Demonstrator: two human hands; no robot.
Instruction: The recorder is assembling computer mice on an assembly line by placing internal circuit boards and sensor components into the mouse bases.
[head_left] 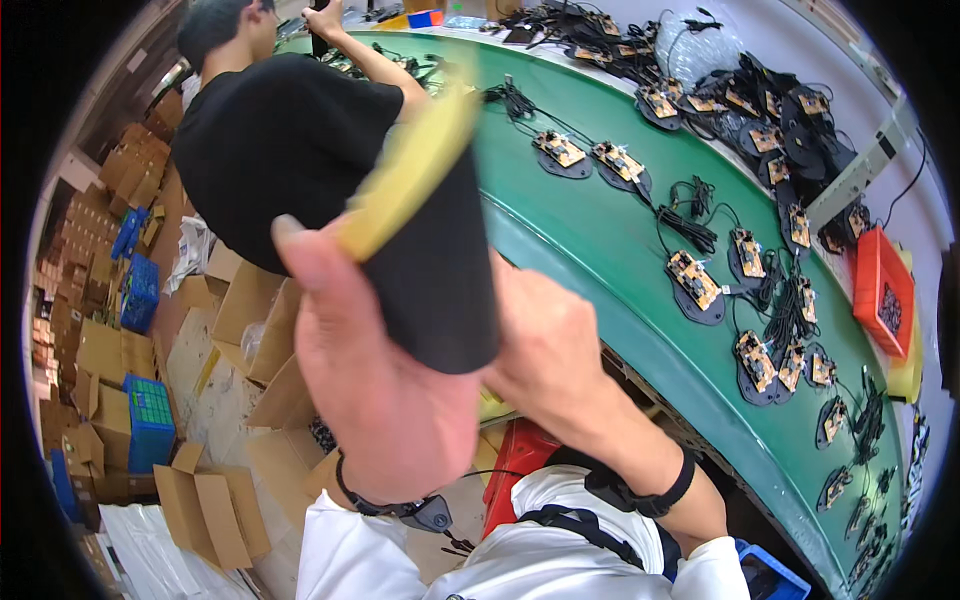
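Close in front of me is a long black piece (440, 290) with a rounded lower end, its upper part blurred by motion. A yellow strip (410, 170) runs along its upper left side. My left hand (385, 390) grips the piece from the left and below, thumb up beside the strip. On the other side, my right hand (550, 340) is closed at the right edge of the piece, its fingertips hidden behind it. Several circuit boards on black bases (695, 285) with coiled cables lie on the green conveyor belt (590, 240) to the right.
A co-worker in a black shirt (270, 150) sits at the far left of the belt. More boards and cables are heaped on the far ledge beside a red bin (885, 290). Open cardboard boxes (210, 510) and a blue crate (148, 420) stand on the floor at left.
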